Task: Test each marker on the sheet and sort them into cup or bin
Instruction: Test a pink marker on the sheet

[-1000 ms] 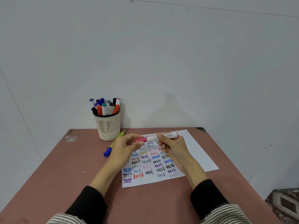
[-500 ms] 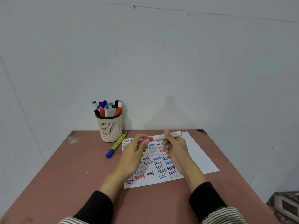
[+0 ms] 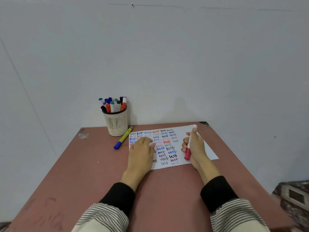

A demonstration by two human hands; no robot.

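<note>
The pink marker (image 3: 189, 144) now stands nearly upright in the right hand (image 3: 195, 146), fingers curled round its white barrel, pink end down by the heel of the hand and pale end up past the fingertips; a second ago both hands held it level above the sheet. Whether the cap is still on I cannot tell. The left hand (image 3: 142, 151) has let go and lies flat, fingers spread, pressing the sheet (image 3: 209, 151) down just left of the right hand. That reads as the shift from handling the cap to getting ready to write, so this marker's test is probably about to begin on the blank strip under the right hand. Beyond the left hand, a yellow marker with a blue cap (image 3: 123, 138) lies on the counter (image 3: 100, 164), touching the foot of the cup (image 3: 116, 123) full of markers. No bin is in view.
</note>
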